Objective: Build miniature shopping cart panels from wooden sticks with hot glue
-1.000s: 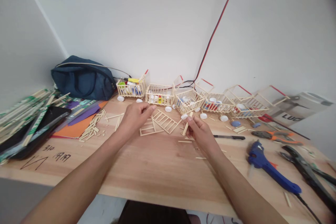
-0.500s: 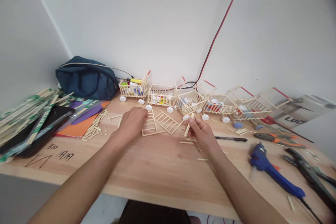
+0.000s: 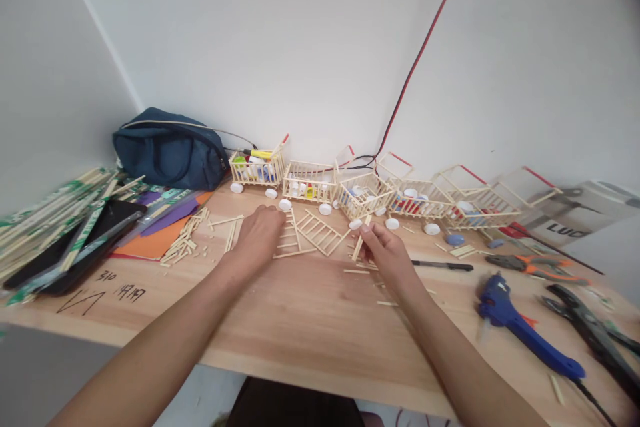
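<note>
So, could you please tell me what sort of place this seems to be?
It looks like a craft or model-making corner: a wooden table bears a row of miniature stick-built carts, flat stick frames and a blue glue gun.

I log a small craft workshop, or a craft corner of a room; which, I cannot tell from here. Evidence I note: one wooden table (image 3: 310, 327) against pale walls (image 3: 280, 33), handwritten figures (image 3: 107, 275) on its top; one blue glue gun (image 3: 530, 333); pliers (image 3: 517, 262), orange-handled; one pen (image 3: 443, 265); bundled sticks (image 3: 50, 213) in printed wrappers (image 3: 85, 237); cut pieces (image 3: 183, 240), heaped; coloured paper (image 3: 145, 240); a row of stick-built carts (image 3: 367, 193) with white wheels (image 3: 393, 223).
</note>
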A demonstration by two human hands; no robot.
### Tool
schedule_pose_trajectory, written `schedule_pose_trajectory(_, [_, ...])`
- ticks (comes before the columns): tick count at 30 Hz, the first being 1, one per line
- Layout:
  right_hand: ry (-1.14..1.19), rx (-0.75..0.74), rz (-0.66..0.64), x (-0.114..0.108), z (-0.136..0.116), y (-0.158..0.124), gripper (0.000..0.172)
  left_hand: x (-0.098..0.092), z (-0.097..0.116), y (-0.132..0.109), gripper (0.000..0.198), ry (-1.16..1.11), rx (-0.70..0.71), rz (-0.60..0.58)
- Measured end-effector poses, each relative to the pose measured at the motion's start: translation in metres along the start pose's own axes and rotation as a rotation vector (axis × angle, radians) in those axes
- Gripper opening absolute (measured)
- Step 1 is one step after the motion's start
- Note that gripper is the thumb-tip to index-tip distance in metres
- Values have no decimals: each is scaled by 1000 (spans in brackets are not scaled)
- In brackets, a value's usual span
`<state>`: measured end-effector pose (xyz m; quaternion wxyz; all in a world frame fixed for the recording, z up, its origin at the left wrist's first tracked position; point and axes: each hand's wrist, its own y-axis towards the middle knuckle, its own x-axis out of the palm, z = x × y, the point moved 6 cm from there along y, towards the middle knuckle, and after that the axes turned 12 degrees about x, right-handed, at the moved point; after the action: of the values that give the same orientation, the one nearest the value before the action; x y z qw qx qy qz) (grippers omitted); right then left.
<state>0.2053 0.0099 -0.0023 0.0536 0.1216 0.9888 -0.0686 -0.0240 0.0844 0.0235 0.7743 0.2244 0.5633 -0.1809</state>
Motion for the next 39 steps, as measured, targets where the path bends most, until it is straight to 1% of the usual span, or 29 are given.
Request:
schedule_pose_trajectory(4, [3, -1, -14, 3, -1, -2, 43, 0, 3, 1, 17, 91, -2, -32])
schedule_pose_trajectory(7, [0, -10, -13, 3, -2, -2, 43, 0, 5, 0, 17, 115, 7, -37])
schedule_pose_trajectory(11, [-4, -17, -12, 2, -1, -1, 43, -1, 4, -2, 18, 113, 24, -14])
schedule_pose_trajectory(16, [0, -14, -1, -1, 0, 0, 43, -5, 3, -2, 16, 83, 108, 47])
schedule_pose_trajectory(19, [-16, -16, 20, -3, -2, 0, 44, -10, 3, 0, 14, -85, 126, 105])
schedule_pose_trajectory(23, [-65, -45, 37, -3, -7, -3, 42, -12, 7, 7, 10, -472, 105, 145])
schedule_pose_trajectory(25, [-118, -89, 55, -2, -11, -6, 41, -9, 10, 9, 13, -712, 82, 133])
schedule_pose_trajectory(27, [-177, -151, 64, 0, -15, -9, 39, -3, 15, 8, 17, -943, 51, 94])
schedule_pose_trajectory(29, [-236, -199, 50, 2, -17, -12, 36, 4, 20, 6, 20, -1118, 23, 45])
schedule_pose_trajectory(31, [-287, -217, 27, 5, -16, -13, 35, 10, 25, 3, 20, -1231, 4, 2])
schedule_pose_trajectory(35, [-349, -196, -19, 9, -15, -15, 35, 20, 34, 0, 21, -1371, -21, -72])
schedule_pose_trajectory(39, [-383, -205, -16, 10, -22, -20, 31, 27, 40, 1, 24, -1406, -9, -103])
